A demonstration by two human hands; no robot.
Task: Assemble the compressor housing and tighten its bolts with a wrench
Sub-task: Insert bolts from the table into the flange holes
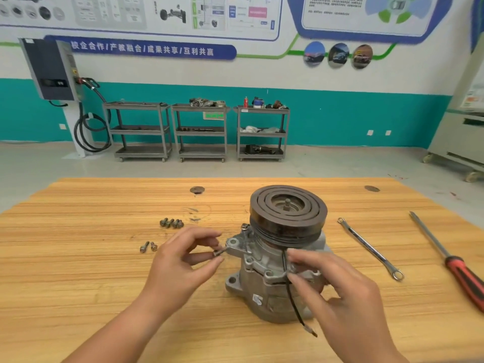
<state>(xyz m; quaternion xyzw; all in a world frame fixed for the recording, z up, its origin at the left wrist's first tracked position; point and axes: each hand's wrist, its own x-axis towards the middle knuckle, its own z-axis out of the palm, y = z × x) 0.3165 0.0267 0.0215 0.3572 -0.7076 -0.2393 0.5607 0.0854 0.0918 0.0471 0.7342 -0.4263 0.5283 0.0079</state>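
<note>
1. Where the head camera looks down, a grey cast-metal compressor (262, 281) with a dark grooved pulley on top stands upright on the pale striped wooden table (91, 258), between the two hands.
2. The left hand (180, 260) pinches a small steel bolt (219, 251) between thumb and fingertips, its tip just beside a mounting ear on the housing's upper left.
3. The right hand (332, 284) grips the housing's right side with curled fingers. A thin black wire (293, 305) runs under thumb and forefinger; whether they also pinch it is unclear.
4. The casting looks heavy, stiff and probably top-heavy under the pulley. It is best steadied by the body or its lugs, never by the wire. The bolt is tiny and easy to drop.
5. Four dark loose bolts (171, 222) lie behind the left hand, with two more bolts (148, 246) nearer. A silver ring wrench (369, 248) and a red-handled screwdriver (445, 255) lie untouched to the right.
</note>
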